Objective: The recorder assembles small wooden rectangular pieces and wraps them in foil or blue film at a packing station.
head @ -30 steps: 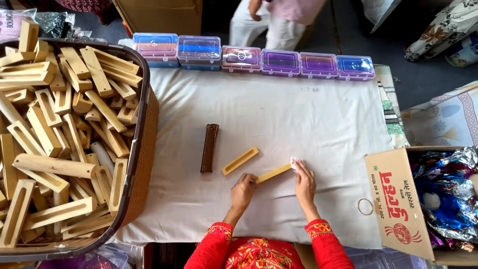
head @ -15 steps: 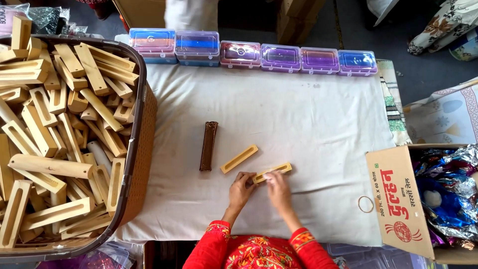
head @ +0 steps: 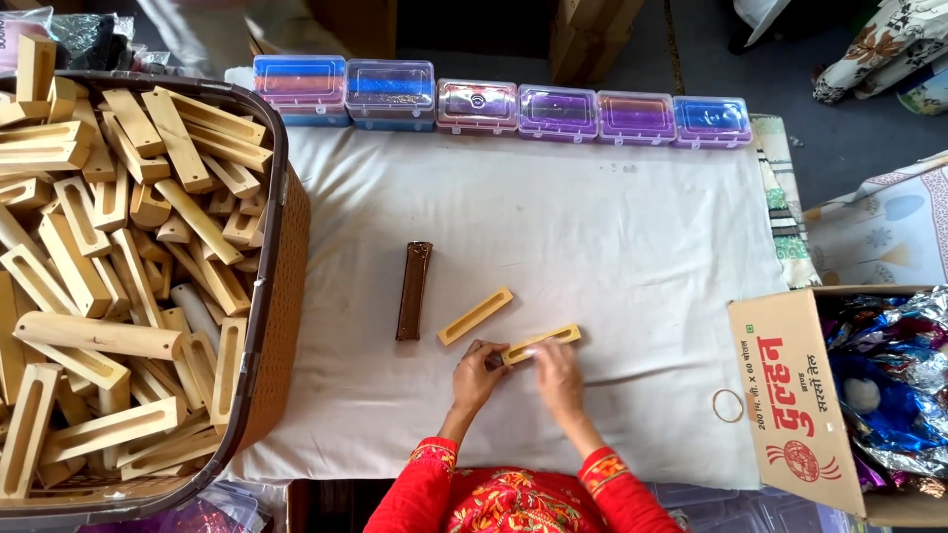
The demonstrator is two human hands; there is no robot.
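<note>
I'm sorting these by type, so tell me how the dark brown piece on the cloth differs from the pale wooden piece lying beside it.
The dark brown piece is deep brown; the pale wooden piece is light, bare wood. The dark one lies nearly straight up the cloth, while the pale one lies slanted. The pale one shows an open slot along its top; the dark one's top looks filled. Both are long, narrow blocks of like size, untouched by either hand.

Basket (head: 286,296) of wooden pieces (head: 109,286) left, 6 boxes (head: 474,104) behind, carton (head: 800,395) right of the cloth (head: 612,227)
</note>
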